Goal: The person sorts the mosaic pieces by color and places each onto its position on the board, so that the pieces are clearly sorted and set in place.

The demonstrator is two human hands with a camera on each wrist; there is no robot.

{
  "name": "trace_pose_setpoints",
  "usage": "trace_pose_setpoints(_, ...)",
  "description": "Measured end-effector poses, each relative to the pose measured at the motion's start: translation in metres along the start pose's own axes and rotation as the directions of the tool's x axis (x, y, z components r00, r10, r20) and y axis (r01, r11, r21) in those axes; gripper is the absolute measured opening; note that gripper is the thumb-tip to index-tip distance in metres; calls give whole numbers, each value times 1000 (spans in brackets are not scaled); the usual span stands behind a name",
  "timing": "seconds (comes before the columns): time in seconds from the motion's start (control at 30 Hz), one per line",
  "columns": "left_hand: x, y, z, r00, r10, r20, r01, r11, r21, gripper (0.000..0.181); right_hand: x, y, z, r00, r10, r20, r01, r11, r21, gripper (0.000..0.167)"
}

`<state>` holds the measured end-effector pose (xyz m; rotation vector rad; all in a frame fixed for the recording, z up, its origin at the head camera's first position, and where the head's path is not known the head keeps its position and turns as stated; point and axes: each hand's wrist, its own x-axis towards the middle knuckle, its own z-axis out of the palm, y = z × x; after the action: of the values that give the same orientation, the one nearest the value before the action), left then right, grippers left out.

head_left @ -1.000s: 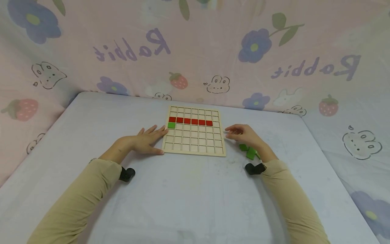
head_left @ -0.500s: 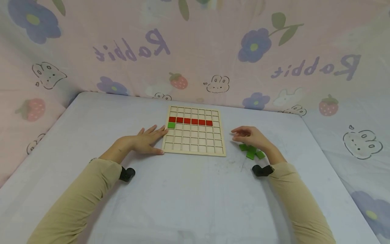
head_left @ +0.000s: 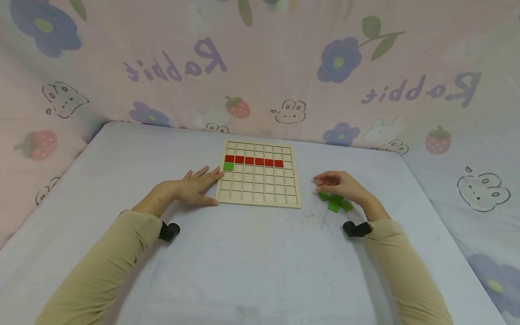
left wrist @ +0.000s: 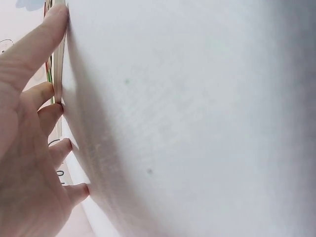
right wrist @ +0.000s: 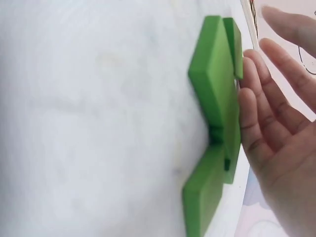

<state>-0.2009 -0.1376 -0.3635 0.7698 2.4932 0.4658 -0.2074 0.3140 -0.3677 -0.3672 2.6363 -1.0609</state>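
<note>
Person at a pale table, both bare hands in work. Wooden grid board lies flat toward the far side of the table, between the hands.

Left hand: fingers spread and extended, gripping nothing; fingertips and thumb tip rest against the board's left edge. The left wrist view shows the same contact along the rim.

Right hand: fingers slightly bent, apart from one another, nothing held. It is poised at the far side of a loose cluster of green tiles, to the right of the board. The right wrist view shows the fingers just beside the tiles, some of which overlap; whether skin touches tile, I cannot tell.

On the board: six red tiles sit side by side in the third row from the far edge, starting at the left column. One green square occupies the left column of the next row nearer the person.

Surroundings: tan sleeves on both arms; a black device at each wrist. Behind the table, a pink curtain printed with flowers, strawberries, rabbit faces and mirrored "Rabbit" lettering.
</note>
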Motion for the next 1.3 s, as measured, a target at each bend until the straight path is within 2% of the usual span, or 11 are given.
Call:
trace_pose_setpoints(0.17,0,0,0,1000,-2,0,2,1000,11,90,-6,-1,-3,1000,2,16,-1,1000,-13,41)
trace_pose_setpoints(0.43,0,0,0,1000,-3,-1,3,1000,14,90,-11,4,-7,996,-21,83,18,999,34,42)
trace_pose_setpoints(0.7,1,-1,1,1000,1,-4,0,1000,7,90,-16,12,-9,992,-22,128,23,1000,-6,45)
trace_pose_setpoints(1.3,1,0,1,1000,-12,0,12,1000,5,90,-19,15,-5,992,-54,110,56,998,-17,41)
